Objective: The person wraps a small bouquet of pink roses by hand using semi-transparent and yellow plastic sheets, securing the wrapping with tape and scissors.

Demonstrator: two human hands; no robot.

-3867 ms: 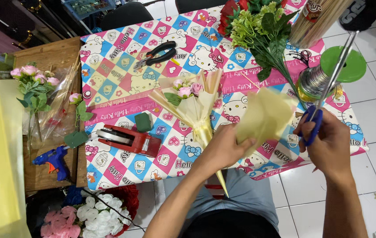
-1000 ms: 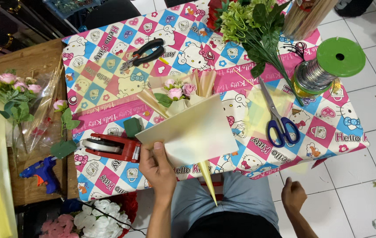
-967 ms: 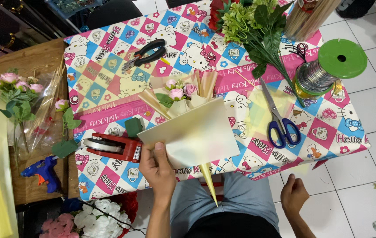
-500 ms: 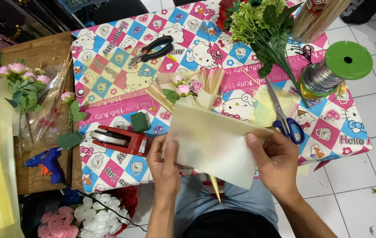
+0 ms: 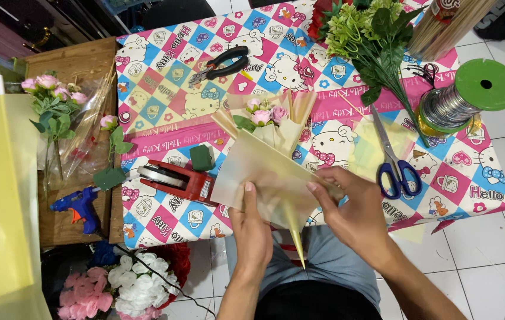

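Both hands were on it — the left hand [image 5: 252, 228] pinched the near edge of the pale yellow paper sheet [image 5: 261, 181], thumb on top, while the right hand [image 5: 353, 210] curled shut around its right edge. The sheet sat over the near edge of the surface [image 5: 163, 101], wrapped around a small bouquet [image 5: 267, 115] of pink flowers. Red tape dispenser [image 5: 175, 179] just left — blue-handled scissors [image 5: 397, 166] lay right.
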